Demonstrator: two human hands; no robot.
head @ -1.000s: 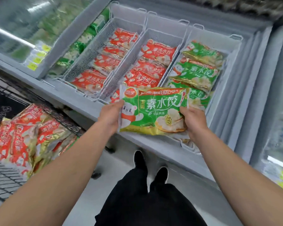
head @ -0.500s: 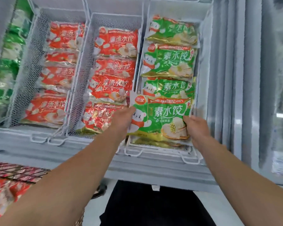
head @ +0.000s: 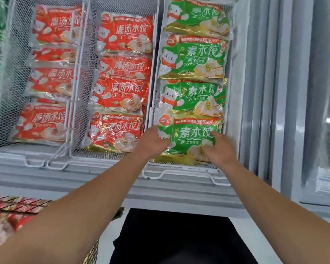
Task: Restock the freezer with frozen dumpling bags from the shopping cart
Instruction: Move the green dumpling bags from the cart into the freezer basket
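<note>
A green dumpling bag [head: 191, 134] lies flat at the near end of the right wire basket [head: 179, 174] in the freezer, partly over another green bag. My left hand [head: 154, 143] rests on its left lower corner. My right hand [head: 220, 149] presses on its right lower part with fingers spread on top. Behind it in the same basket lie three more green bags [head: 194, 58]. At the bottom left, red bags [head: 10, 220] show in the shopping cart.
The middle basket [head: 78, 115] holds several red dumpling bags [head: 122, 90], and so does the left basket [head: 50, 80]. The freezer's grey front ledge [head: 103, 183] runs below the baskets. Slid-back lid rails [head: 259, 92] and a glass lid [head: 326, 111] stand to the right.
Both hands moved the green bag forward over the freezer edge and down into the near end of the right basket. My view tilted closer over the baskets.
</note>
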